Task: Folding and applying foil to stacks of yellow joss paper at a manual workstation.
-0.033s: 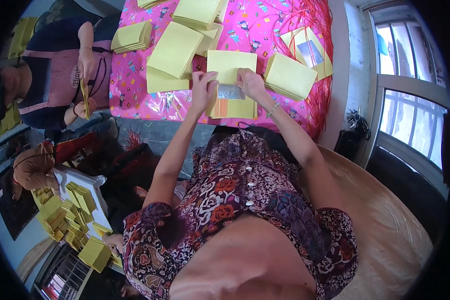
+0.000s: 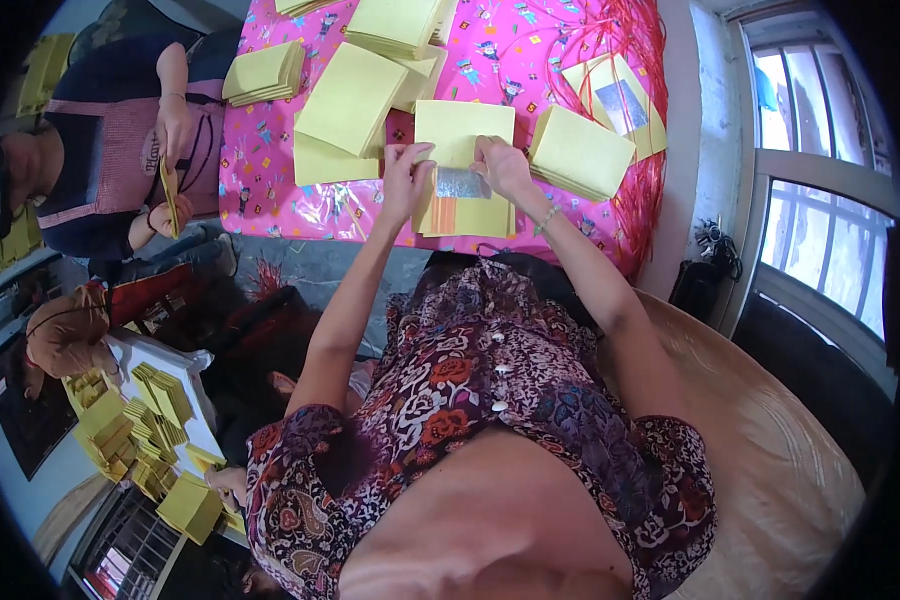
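A yellow paper sheet [image 2: 462,130] lies upright before me at the table's near edge. Below it shows a second yellow sheet [image 2: 490,220] with a silver foil square [image 2: 460,183] and orange streaks on it. My left hand [image 2: 404,182] is closed at the left side, its fingertips pinching the upper sheet's lower left edge. On the other side my right hand [image 2: 503,167] is closed too, with curled fingers and thumb at the sheet's lower right part. Whether they hold one layer or more cannot be seen.
Yellow paper stacks [image 2: 342,100] lie left of my hands, and another stack [image 2: 582,152] sits to the right. Red strings [image 2: 638,200] hang along the right edge of the pink tablecloth [image 2: 320,215]. At left a person [image 2: 120,160] holds folded yellow paper. A white table [image 2: 200,400] bears more yellow paper.
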The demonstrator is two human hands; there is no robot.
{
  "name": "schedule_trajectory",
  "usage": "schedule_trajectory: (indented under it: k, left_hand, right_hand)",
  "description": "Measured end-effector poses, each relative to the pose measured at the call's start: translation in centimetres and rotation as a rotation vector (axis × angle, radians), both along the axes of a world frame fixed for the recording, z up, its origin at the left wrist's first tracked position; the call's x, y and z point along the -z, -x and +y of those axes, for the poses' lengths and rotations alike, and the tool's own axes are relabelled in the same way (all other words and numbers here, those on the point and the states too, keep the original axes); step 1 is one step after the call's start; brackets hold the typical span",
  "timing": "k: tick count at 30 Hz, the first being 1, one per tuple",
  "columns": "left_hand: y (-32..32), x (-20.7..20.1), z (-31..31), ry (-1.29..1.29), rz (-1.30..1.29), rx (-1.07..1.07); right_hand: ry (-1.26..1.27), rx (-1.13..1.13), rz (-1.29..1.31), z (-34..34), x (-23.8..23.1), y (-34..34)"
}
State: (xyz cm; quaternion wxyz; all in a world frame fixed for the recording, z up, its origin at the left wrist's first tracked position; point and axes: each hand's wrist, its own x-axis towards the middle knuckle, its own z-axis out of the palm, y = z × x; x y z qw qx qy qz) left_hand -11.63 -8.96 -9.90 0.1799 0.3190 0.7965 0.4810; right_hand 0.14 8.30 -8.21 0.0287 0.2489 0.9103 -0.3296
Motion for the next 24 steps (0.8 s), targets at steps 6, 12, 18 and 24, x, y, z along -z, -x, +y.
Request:
schedule_trajectory:
  k: [6, 12, 18, 24]
  left_hand:
    - [2.6, 3.3, -1.1, -0.032, -0.345, 0.011]
    - [2.8, 2.6, -0.3, -0.061, -0.5, 0.068]
    - [2.4, 3.0, -0.4, 0.021, -0.238, 0.01]
    - [1.0, 1.9, 0.6, 0.084, -0.061, -0.206]
  right_hand:
    - [0.003, -0.051, -0.002, -0.5, -0.7, 0.5]
    - [0.046, -0.022, -0.067, 0.0, -0.8, 0.3]
    - [-0.051, -0.052, -0.018, -0.6, -1.7, 0.8]
    - [-0.422, -0.308, 0.068, 0.0, -0.8, 0.6]
